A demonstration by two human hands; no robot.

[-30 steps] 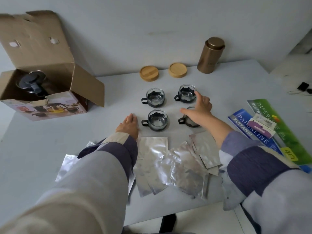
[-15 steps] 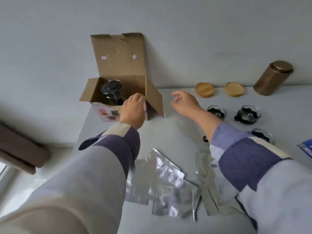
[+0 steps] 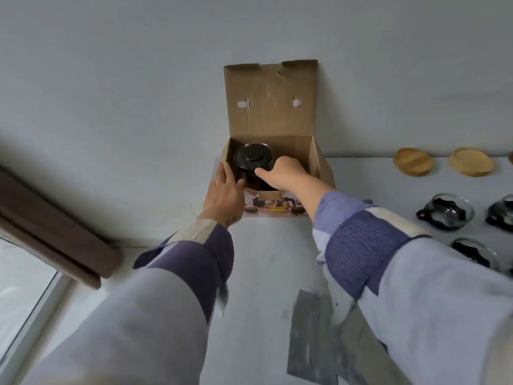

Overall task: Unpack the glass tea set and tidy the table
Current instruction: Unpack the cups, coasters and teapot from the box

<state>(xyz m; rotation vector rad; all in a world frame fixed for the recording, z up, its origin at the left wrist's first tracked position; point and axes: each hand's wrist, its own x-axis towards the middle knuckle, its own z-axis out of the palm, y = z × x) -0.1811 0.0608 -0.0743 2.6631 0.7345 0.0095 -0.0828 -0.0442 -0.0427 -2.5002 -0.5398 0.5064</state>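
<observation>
Nearest, both sleeves fill the lower frame; silver foil pouches lie flat on the white worktop just beside the R sleeve, partly under it. Further out at R edge, glass cups w/ dark holders sit on the worktop, three in view, cut off by frame edge.

Mid-distance: L hand lies against the near-left corner of the cardboard box, fingers straight and flat along the box wall, gripping nothing. R hand reaches into the open box from the near side, fingers curled down over the teapot; thumb tip touches the rim beside the lid. Looks like a grip on the pot, though the fingertips are hidden behind the hand.

Teapot sits inside the box, left half, dark round lid up, upright, not lifted clear.

Box lid flap stands up against the wall. Far R, two round wooden coasters lie near the wall, well apart from the box. Brown bar at L, off the worktop.
</observation>
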